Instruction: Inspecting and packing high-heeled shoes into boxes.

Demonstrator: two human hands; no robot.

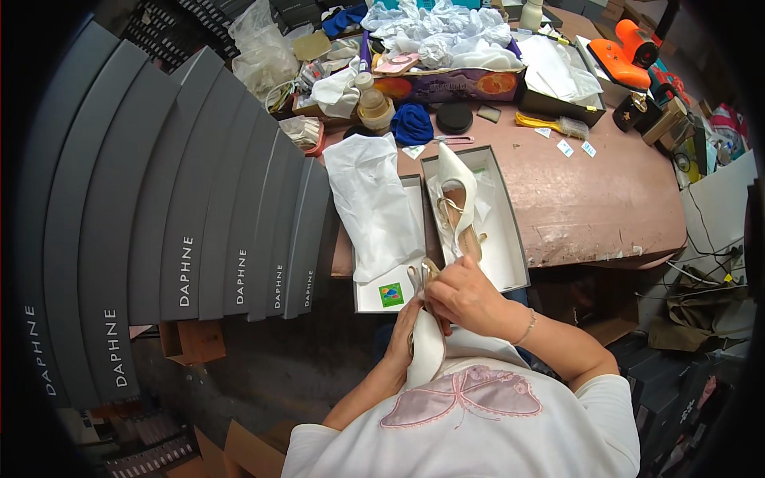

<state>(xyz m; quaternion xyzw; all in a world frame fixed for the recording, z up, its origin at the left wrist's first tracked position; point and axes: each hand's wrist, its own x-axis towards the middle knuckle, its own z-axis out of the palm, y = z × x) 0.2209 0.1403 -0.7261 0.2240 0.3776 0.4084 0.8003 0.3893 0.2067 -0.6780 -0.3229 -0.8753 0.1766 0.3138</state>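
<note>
Close to my body I hold a white pointed-toe shoe (428, 352), its toe toward me and its strap end pointing at the table. My left hand (401, 338) wraps round its side from the left. The fingers of my right hand (464, 299) are pinched together at the strap end; exactly what they grip there is partly hidden. Just beyond, a matching white shoe (466, 179) with a thin strap lies in a shoebox (508, 239) lined with white paper. Left of it, white tissue paper (362, 191) spills over the box lid (370, 301), along with a small green square card (391, 295).
Tall stacks of grey shoeboxes (151, 199) rise at the left. On the pink table (590, 207) are a carton of crumpled paper (454, 84), a blue cloth (412, 123), a round black tin (455, 119), a yellow-handled brush (550, 124) and an orange device (621, 64).
</note>
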